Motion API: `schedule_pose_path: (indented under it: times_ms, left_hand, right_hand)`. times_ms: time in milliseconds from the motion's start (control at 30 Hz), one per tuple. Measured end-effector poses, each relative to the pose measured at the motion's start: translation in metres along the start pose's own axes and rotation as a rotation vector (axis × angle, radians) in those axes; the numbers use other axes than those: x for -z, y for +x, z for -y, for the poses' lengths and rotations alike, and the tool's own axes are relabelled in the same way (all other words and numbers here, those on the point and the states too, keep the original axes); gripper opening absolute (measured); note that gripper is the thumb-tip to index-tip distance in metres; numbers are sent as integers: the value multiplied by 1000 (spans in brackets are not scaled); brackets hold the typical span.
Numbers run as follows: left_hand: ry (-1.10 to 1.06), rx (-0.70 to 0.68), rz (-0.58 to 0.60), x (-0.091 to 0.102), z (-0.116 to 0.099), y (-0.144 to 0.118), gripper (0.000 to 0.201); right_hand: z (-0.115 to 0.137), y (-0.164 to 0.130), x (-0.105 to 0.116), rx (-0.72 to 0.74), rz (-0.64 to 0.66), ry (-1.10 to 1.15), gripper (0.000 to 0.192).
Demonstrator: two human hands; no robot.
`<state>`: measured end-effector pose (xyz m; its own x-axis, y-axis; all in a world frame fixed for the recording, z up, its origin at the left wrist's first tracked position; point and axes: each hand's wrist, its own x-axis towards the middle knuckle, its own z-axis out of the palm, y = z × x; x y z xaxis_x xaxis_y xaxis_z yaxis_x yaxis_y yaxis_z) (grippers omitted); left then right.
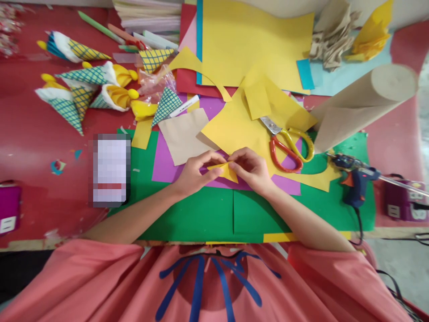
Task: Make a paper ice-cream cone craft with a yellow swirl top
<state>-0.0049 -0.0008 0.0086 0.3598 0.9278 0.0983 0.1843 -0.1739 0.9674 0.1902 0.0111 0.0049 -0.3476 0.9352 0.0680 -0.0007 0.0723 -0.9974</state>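
A small folded piece of yellow paper (230, 173) is pinched between my two hands above the purple sheet. My left hand (201, 173) holds its left end between thumb and fingers. At its right end my right hand (250, 167) grips it the same way. Just beyond my hands lies a large yellow sheet (231, 120), with a beige paper piece (187, 134) to its left. Scissors with red and yellow handles (284, 143) rest on the yellow sheet, to the right of my right hand.
A blue glue gun (357, 179) and a brown paper roll (365, 103) are on the right. Several patterned paper cones (83, 85) lie at the far left. A pixelated rectangular thing (110, 170) sits left of my arm. Yellow sheets (254, 44) lie at the back, over the red table (43, 165).
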Motion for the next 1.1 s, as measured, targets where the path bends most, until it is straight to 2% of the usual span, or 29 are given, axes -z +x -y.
schedule_pose_path:
  times_ms: [267, 500, 667, 1100]
  left_hand:
    - [81, -30, -13, -7, -1, 1, 9]
    - [-78, -8, -63, -5, 1, 3, 17]
    - [-142, -14, -68, -4, -2, 7, 14]
    - [-147, 22, -46, -3, -2, 7, 19]
  right_hand:
    - [-2, -1, -2, 20, 11, 19, 13]
    - [5, 2, 5, -93, 65, 137, 25]
    - [5, 1, 6, -55, 130, 184, 23]
    - [3, 1, 6, -65, 153, 219, 27]
